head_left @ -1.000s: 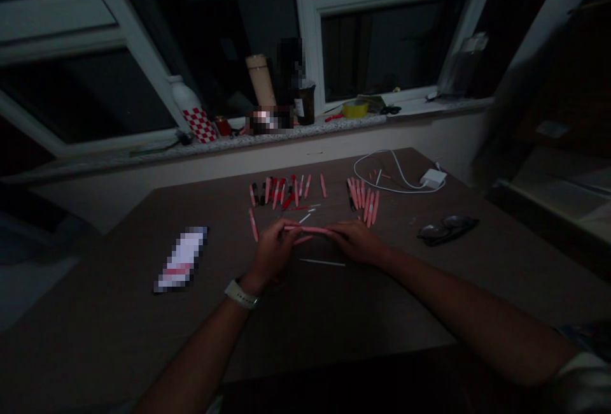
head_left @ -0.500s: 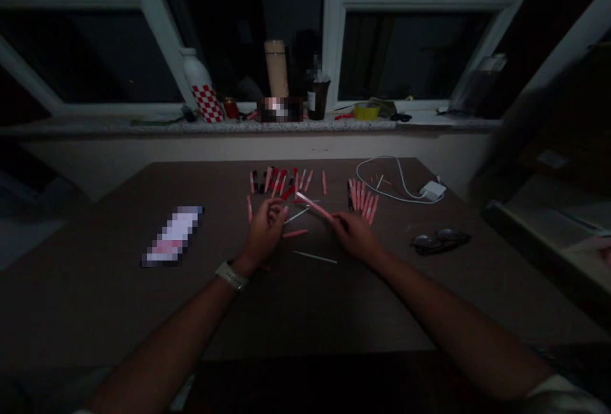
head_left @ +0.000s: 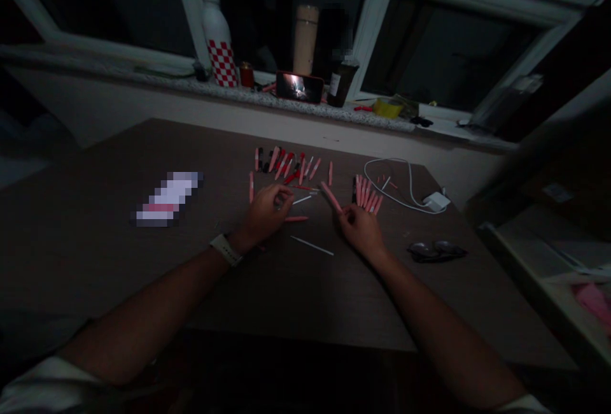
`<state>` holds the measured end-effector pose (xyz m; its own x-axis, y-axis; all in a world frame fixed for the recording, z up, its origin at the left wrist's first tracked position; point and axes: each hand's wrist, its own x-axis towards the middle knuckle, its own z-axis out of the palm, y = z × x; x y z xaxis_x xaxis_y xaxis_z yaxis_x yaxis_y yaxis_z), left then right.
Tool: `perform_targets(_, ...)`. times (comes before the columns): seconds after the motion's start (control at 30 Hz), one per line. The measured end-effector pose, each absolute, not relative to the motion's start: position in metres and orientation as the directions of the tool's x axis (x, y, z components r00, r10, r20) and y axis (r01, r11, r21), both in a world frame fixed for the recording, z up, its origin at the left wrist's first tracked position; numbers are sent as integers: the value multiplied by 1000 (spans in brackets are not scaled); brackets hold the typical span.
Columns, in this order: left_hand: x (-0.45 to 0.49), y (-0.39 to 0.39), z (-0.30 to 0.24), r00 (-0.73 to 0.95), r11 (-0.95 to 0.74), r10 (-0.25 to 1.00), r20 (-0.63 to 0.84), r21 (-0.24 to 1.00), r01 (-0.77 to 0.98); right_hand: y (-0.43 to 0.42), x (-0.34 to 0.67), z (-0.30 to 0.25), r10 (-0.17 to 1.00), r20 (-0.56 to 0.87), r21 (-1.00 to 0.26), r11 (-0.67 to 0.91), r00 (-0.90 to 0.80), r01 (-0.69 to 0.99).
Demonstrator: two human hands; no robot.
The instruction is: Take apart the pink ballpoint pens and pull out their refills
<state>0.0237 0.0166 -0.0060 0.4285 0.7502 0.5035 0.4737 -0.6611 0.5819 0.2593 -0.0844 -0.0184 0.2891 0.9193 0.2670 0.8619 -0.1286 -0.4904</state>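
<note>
My right hand (head_left: pixel 361 228) is closed around the lower end of a pink pen barrel (head_left: pixel 331 195), which tilts up and to the left. To its left, my left hand (head_left: pixel 266 211) has its fingers curled in a pinch; whatever they hold, if anything, is too dark to make out. A thin white pen refill (head_left: pixel 312 246) lies on the table below and between the hands. Beside the left fingertips are a pink pen part (head_left: pixel 296 218) and a short white stick (head_left: pixel 302 199). Just behind the right hand, several pink pens (head_left: pixel 366 194) lie side by side.
Several pink, red and black pen parts (head_left: pixel 286 162) lie at the back of the dark table. A pixelated phone (head_left: pixel 167 200) is at left, glasses (head_left: pixel 436 250) at right, a white charger (head_left: pixel 436 202) with cable behind. Bottles and a propped phone (head_left: pixel 300 87) stand on the sill.
The pink barrel in my right hand has swung more upright and away from my left hand, and the hands are slightly further apart. The camera view has tilted and shifted.
</note>
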Motion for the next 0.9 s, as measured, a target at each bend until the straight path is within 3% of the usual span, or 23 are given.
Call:
perform_targets(0.37,22,14,-5,504,-715,698,508,460,527,-86,256,-19,935,237,-358,-166,262,919)
perform_targets(0.9,24,15,-11,521,-712,702,486,464,527,-85,249,-22,943,288,-314,-72,167,947)
